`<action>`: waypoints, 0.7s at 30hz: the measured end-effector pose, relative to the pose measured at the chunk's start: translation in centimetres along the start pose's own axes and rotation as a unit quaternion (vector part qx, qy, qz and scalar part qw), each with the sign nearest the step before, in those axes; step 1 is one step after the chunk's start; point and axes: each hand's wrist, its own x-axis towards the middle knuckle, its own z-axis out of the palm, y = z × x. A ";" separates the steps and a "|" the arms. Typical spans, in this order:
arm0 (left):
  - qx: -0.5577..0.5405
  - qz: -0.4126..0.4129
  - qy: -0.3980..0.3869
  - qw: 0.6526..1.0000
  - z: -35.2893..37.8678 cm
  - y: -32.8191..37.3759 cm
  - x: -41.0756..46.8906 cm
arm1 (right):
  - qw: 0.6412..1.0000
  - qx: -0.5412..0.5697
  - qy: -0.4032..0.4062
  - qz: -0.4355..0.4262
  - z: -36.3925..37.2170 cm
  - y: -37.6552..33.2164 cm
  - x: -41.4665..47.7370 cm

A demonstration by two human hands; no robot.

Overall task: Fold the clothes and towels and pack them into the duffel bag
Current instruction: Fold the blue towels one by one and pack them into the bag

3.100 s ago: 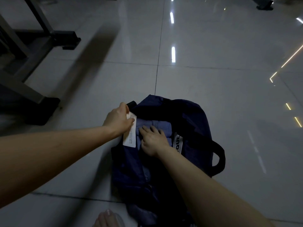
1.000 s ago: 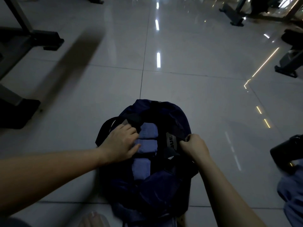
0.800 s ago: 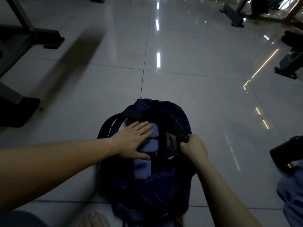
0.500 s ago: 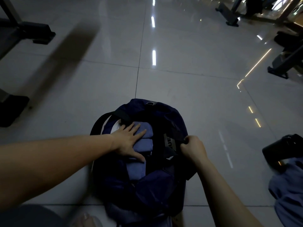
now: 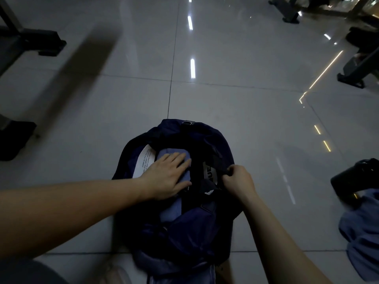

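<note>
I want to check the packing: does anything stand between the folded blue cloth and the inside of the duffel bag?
Nothing visible does. The folded blue cloth lies in the open duffel bag under the flat left hand; the right hand grips the bag's right rim. The white label lies beside the cloth.

Duffel bag: sitting on the floor, centred, just before the person.
Folded clothes: lying inside the duffel bag.
Left hand: pressing flat on the folded clothes.
Right hand: gripping the duffel bag's right rim.
Loose garment: lying well right of the duffel bag.
Metal frame: standing behind, far left.
</note>
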 end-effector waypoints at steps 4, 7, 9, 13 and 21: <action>0.050 -0.026 -0.161 0.985 1.4 -2.5 -0.3 | 1.000 -0.008 -0.016 0.018 -0.8 0.5 0.2; 0.116 -0.014 -0.181 0.977 1.7 -3.0 -0.5 | 0.998 -0.021 -0.038 0.040 -2.0 0.9 0.4; 0.151 -0.010 -0.187 0.971 1.7 -2.5 -0.4 | 0.997 -0.018 -0.047 0.053 -2.7 1.3 0.5; 0.154 -0.015 -0.209 0.966 0.9 -2.1 -0.3 | 0.998 -0.019 -0.036 0.048 -2.7 1.3 -0.1; -0.027 -0.023 -0.103 0.994 -3.1 1.1 -1.5 | 0.991 0.113 -0.048 0.060 -1.9 1.1 -2.4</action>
